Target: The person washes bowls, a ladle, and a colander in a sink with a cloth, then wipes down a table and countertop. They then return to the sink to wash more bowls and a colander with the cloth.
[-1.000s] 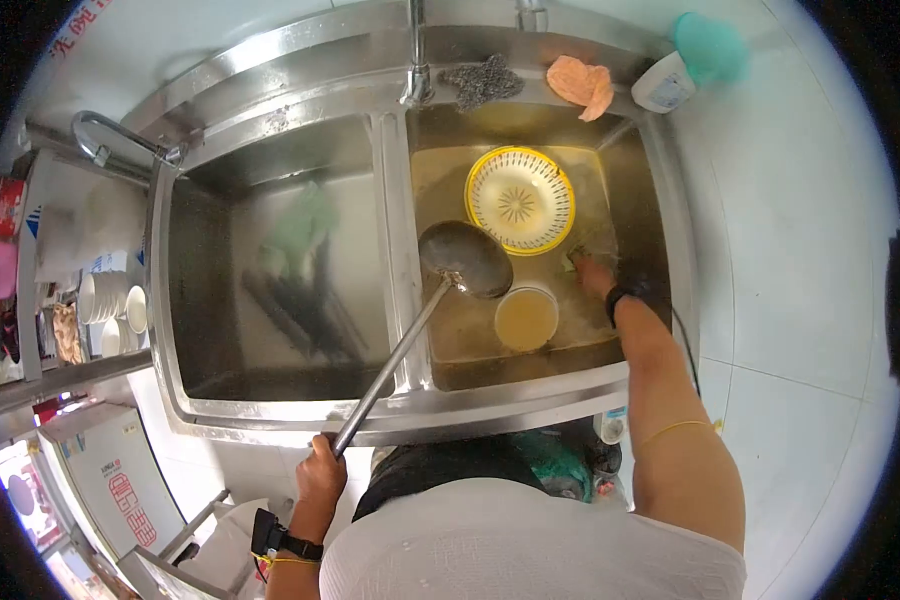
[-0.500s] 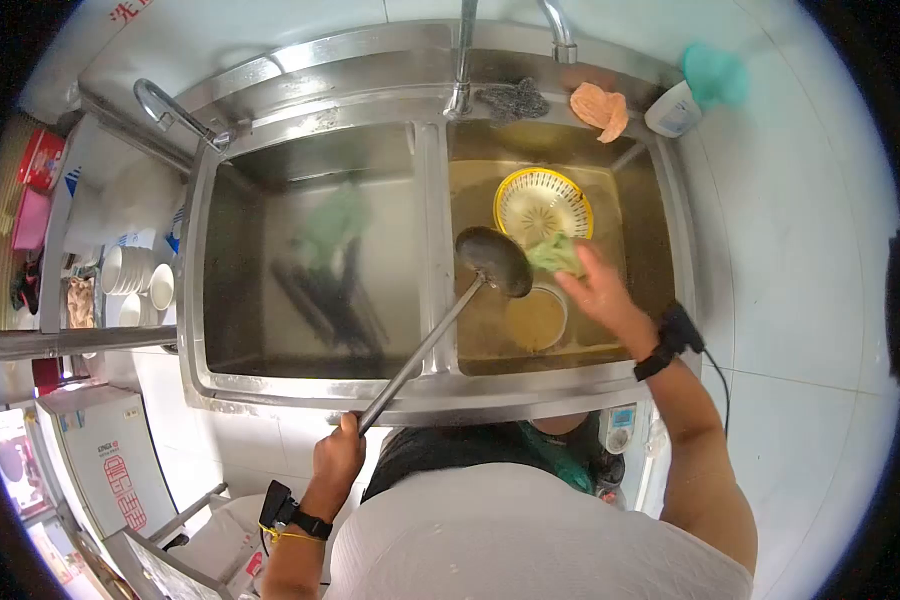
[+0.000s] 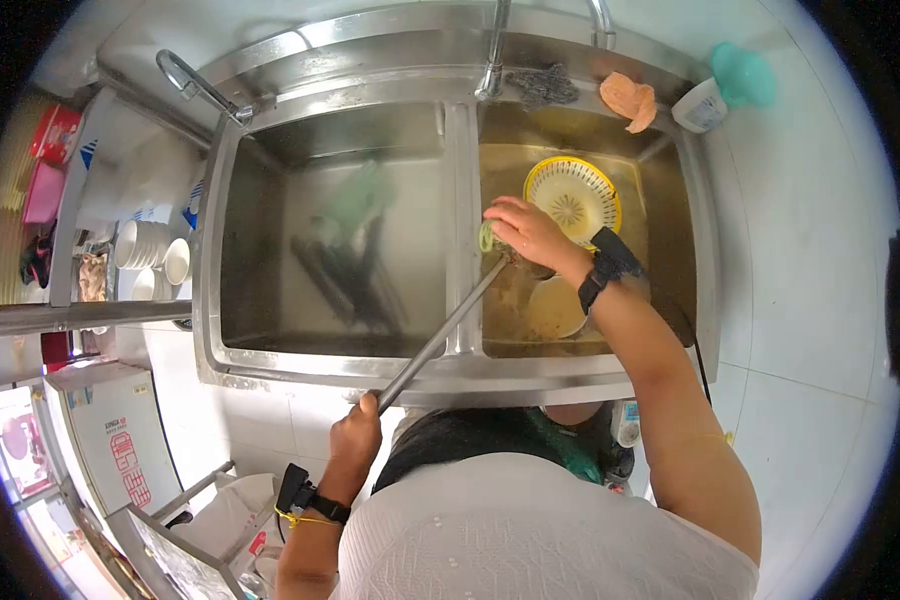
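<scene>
My left hand [image 3: 357,432] is closed around the end of a long metal handle of a ladle [image 3: 440,335], in front of the sink's edge. The handle slants up over the right basin, where my right hand [image 3: 530,232] covers most of the ladle's dark bowl. A light green cloth [image 3: 486,238] shows at the right hand's fingers, pressed against the bowl. Just behind that hand is a yellow-rimmed colander [image 3: 573,205] in brownish water. A round bowl [image 3: 558,308] lies under the water nearer to me, partly hidden by my right forearm.
In the left basin [image 3: 270,310], a green cloth [image 3: 355,205] and dark long items [image 3: 340,280] lie underwater. Along the back ledge are faucets [image 3: 492,75], a dark scouring pad [image 3: 542,86], an orange cloth [image 3: 630,100] and a white bottle [image 3: 701,106]. White bowls [image 3: 142,245] fill a left shelf.
My right hand has moved left with the green cloth, onto the ladle's bowl, which it now largely covers. The whole view has shifted slightly; my left hand keeps its grip on the handle.
</scene>
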`<state>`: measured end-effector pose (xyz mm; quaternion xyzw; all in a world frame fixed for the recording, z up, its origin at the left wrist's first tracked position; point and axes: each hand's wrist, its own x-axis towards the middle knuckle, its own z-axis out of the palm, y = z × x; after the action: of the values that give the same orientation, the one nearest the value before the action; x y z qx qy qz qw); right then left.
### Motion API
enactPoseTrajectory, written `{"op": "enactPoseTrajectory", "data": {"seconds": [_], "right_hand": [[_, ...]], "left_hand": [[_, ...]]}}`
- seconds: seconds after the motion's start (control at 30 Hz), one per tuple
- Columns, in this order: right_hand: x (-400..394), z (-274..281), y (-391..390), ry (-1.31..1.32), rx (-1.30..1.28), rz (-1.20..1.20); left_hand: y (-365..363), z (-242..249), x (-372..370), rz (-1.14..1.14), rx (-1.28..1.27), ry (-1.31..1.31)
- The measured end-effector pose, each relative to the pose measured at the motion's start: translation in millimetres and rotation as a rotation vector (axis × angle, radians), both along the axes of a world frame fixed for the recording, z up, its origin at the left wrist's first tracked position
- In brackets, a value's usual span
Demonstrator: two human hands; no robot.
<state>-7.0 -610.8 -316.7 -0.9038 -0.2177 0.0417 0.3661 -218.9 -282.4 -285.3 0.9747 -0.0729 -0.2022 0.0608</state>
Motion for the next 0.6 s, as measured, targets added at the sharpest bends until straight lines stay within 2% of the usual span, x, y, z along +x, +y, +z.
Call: {"op": "enactPoseTrajectory", "data": {"seconds": [0.1, 0.13, 0.2, 0.23, 0.37, 0.4, 0.47, 0.53, 0.6], "right_hand": [[11.8, -16.1, -6.3, 0.203, 0.047, -0.076], [16.5, -19.4, -10.1, 0.196, 0.045, -0.076], [24.0, -28.0, -18.4, 0.609, 0.132, -0.246], [23.8, -34.1, -22.1, 0.713, 0.209, -0.366], [1.7, -35.8, -35.7, 0.751, 0.415, -0.518], [-5.3, -39.9, -38.1, 0.743, 0.416, -0.518], [-21.3, -54.2, -42.3, 0.518, 0.254, -0.664], [-44.9, -37.7, -17.2, 0.451, 0.261, -0.737], [-51.1, -46.3, 0.2, 0.465, 0.261, -1.084]], "left_hand": [[-1.0, -0.6, -1.2, -0.009, 0.022, -0.046], [-1.9, 0.1, -0.8, -0.003, 0.039, -0.05], [-2.4, 0.2, -1.2, 0.003, 0.057, -0.063], [-1.4, -1.4, -1.4, -0.002, 0.04, -0.085], [-0.5, -4.7, -2.5, 0.008, 0.044, -0.104], [-0.5, -4.2, -2.1, 0.006, 0.042, -0.112], [-1.3, -4.0, -2.0, 0.024, -0.005, -0.085], [-2.4, -1.1, -2.1, 0.013, -0.011, -0.053], [-3.1, 5.5, 0.0, -0.001, -0.011, -0.028]]}}
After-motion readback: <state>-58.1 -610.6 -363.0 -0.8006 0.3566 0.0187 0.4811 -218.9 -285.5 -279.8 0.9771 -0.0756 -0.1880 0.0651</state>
